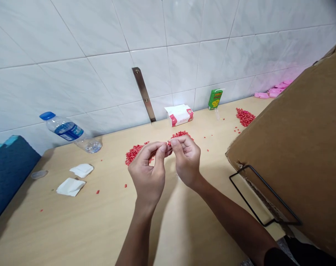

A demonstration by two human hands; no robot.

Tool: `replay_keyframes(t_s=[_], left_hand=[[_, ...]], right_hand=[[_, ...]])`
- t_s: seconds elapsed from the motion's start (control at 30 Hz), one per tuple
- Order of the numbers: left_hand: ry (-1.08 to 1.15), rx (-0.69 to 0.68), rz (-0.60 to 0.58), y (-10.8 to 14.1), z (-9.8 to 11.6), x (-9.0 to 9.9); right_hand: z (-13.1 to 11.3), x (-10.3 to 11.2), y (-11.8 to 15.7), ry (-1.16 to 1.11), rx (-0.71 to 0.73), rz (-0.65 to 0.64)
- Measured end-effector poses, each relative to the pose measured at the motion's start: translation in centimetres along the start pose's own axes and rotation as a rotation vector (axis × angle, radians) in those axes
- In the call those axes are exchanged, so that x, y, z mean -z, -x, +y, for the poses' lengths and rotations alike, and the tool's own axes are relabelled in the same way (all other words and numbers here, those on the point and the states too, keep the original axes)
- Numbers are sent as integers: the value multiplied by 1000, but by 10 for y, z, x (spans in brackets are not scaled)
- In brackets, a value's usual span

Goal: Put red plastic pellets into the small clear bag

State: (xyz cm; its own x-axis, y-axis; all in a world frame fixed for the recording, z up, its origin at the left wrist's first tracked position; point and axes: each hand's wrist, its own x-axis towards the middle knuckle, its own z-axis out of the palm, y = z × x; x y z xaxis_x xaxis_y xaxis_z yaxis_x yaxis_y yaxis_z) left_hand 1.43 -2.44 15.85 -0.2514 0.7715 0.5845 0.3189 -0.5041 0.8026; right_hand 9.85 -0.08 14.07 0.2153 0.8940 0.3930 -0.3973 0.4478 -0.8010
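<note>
At frame centre, we pinch one small, red, plastic-looking piece (169, 143) between our left hand (148, 168) and right hand (188, 159), both closed.

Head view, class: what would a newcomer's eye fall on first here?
Probably the left hand and right hand, meeting mid-picture with a small red piece between them. Next, the red heap on the table, partly behind the left hand. Then the large brown cardboard at the right.

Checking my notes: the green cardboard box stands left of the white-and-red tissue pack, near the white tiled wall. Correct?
Not left: the head view shows the green cardboard box standing right of the white-and-red tissue pack, near the white tiled wall.
</note>
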Motion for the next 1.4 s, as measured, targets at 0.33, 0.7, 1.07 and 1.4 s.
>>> replay_keyframes(t_s=[0.33, 0.7, 1.07, 1.4], left_hand=[[-159, -106, 38, 1, -5, -3], [-102, -166, -40, -5, -11, 5], [205, 34, -203, -18, -22, 19], [236, 67, -170, -18, -26, 18]], right_hand=[[7, 3, 2, 77, 66, 6], [4, 4, -1, 73, -27, -30], [-4, 12, -14, -28, -157, -250], [-2, 13, -13, -12, -170, -256]])
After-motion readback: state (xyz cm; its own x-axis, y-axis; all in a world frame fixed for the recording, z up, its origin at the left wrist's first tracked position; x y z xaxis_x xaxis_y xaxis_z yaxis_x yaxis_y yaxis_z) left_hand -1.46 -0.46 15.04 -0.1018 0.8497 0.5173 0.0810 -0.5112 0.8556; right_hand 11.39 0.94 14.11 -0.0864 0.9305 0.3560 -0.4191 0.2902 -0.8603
